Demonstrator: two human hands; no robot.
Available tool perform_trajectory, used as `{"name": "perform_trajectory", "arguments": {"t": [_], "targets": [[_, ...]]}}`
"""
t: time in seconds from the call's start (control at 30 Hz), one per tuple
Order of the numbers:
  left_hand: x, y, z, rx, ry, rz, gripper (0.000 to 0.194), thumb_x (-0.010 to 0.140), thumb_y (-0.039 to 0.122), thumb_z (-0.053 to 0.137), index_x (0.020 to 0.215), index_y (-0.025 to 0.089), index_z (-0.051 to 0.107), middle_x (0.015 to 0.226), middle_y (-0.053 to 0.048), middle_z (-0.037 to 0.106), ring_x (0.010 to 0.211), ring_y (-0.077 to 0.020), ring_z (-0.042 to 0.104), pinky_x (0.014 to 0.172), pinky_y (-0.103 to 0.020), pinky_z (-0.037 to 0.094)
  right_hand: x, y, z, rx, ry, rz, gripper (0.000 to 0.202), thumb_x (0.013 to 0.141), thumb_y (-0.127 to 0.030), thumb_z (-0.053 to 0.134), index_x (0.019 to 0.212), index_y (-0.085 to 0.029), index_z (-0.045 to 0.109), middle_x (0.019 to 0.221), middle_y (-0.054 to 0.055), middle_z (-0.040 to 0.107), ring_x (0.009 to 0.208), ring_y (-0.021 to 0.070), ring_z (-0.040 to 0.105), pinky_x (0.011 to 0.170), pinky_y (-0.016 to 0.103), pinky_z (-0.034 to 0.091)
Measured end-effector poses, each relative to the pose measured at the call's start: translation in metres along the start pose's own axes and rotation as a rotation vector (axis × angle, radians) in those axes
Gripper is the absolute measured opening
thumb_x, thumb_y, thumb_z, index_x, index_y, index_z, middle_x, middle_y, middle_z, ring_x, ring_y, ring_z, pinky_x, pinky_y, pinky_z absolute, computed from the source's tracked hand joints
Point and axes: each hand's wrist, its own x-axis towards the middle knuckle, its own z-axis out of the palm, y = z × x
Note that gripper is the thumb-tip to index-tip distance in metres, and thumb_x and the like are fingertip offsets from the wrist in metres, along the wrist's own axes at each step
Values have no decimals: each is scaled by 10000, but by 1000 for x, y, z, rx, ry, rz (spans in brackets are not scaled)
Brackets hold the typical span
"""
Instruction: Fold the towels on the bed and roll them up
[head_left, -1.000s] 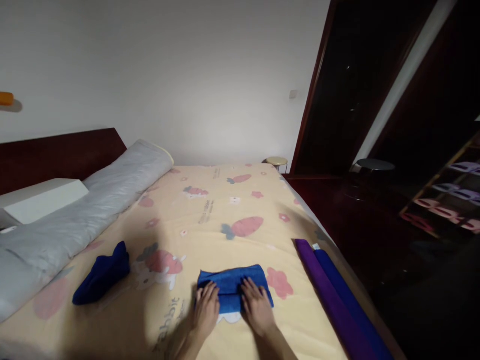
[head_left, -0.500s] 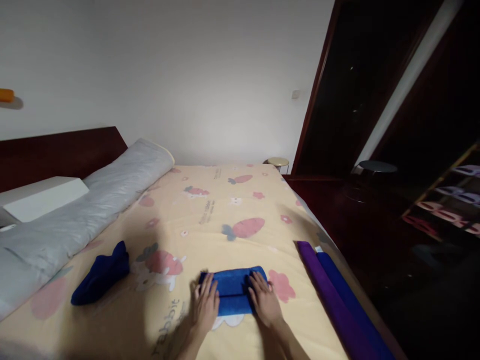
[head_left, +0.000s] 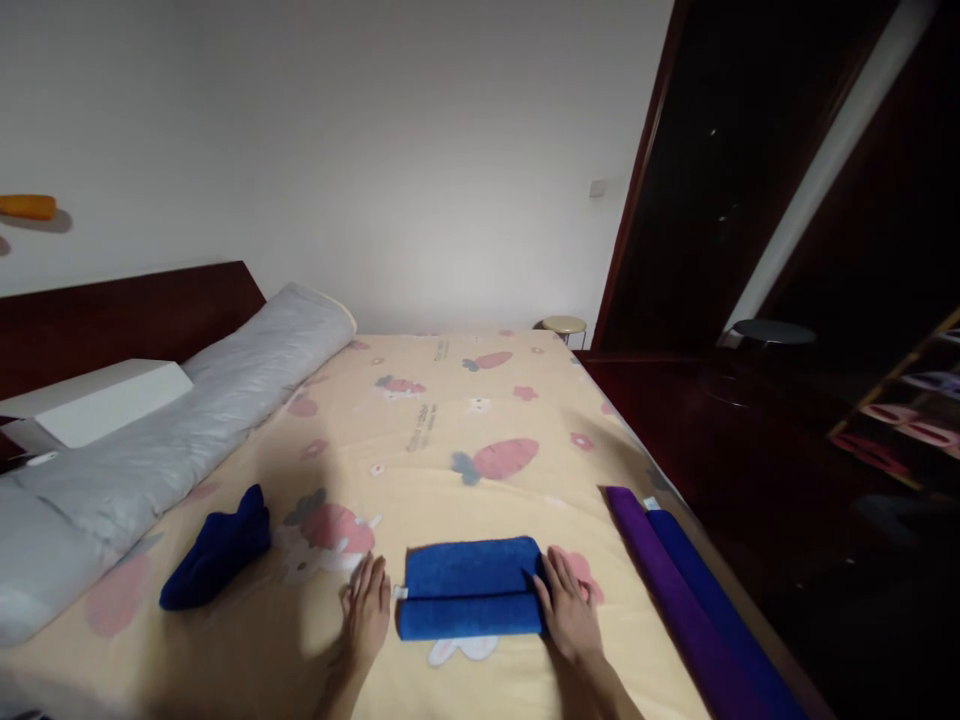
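A blue towel [head_left: 471,585] lies folded into a flat rectangle on the bed, with a crease running across it and a small white tag at its left edge. My left hand [head_left: 367,610] rests on the sheet just left of the towel, apart from it, fingers stretched out and holding nothing. At the towel's right edge, my right hand [head_left: 570,605] lies with extended fingers, its fingertips touching or very close to the cloth. Farther left sits a crumpled dark blue cloth [head_left: 217,550].
On the right of the bed lie a long purple folded cloth [head_left: 667,590] and a blue folded cloth [head_left: 720,600] side by side. A rolled grey quilt [head_left: 247,385] and a white box [head_left: 112,400] are along the headboard [head_left: 135,300]. The bedsheet [head_left: 420,480] is patterned.
Both hands have moved outward off the top of the blue towel, the left to the left and the right to the right. The towel's left edge and tag now show. The view has shifted slightly.
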Motion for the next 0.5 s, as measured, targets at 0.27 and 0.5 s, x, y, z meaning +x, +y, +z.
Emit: {"name": "perform_trajectory", "arguments": {"t": [0.27, 0.5], "targets": [[-41, 114, 0, -152, -83, 630, 580, 981, 249, 353, 1528, 277, 160, 1531, -17, 411, 1402, -143, 383, 1115, -332, 383, -32, -87, 19, 151, -173, -504, 513, 969, -320, 350, 1479, -269, 354, 1509, 62, 402, 1410, 220, 352, 1147, 455, 310], [-45, 103, -18, -134, -125, 673, 606, 980, 251, 337, 1536, 265, 98, 1558, -8, 360, 1417, -155, 359, 1123, -346, 379, -42, -54, 18, 148, -10, -552, 554, 944, -299, 392, 1490, -228, 336, 1504, 71, 408, 1404, 231, 363, 1130, 427, 345]]}}
